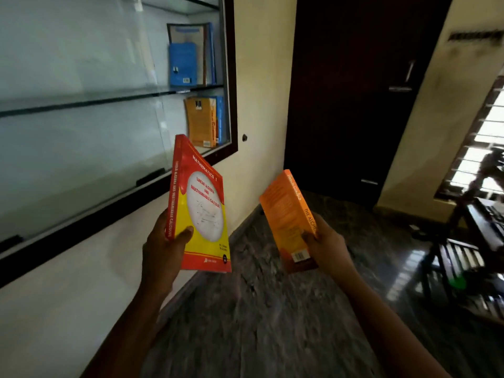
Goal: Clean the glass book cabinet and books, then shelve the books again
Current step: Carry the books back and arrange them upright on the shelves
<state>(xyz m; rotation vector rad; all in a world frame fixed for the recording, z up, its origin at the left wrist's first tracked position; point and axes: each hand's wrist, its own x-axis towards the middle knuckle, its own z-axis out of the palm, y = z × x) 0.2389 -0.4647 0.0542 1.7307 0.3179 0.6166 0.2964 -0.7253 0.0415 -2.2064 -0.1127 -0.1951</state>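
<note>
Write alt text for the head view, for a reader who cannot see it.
A person holds a book in each hand before a glass cabinet: the left hand grips a red-and-yellow mathematics book, the right hand an orange paperback. A few shelved books stand at the right end of two shelves.

Red-and-yellow textbook (201,211): front cover reads "MATHEMATICS 1". White oval below reads "LINEAR ALGEBRA AND MULTIVARIABLE CALCULUS". Spine carries the same title, "CALCULUS" clearest.
Orange paperback (289,219): spine reads "THE ALCH", rest covered by right hand (327,246). Barcode on back cover, digits too small.
Shelved books (182,64): print too blurred.
</note>
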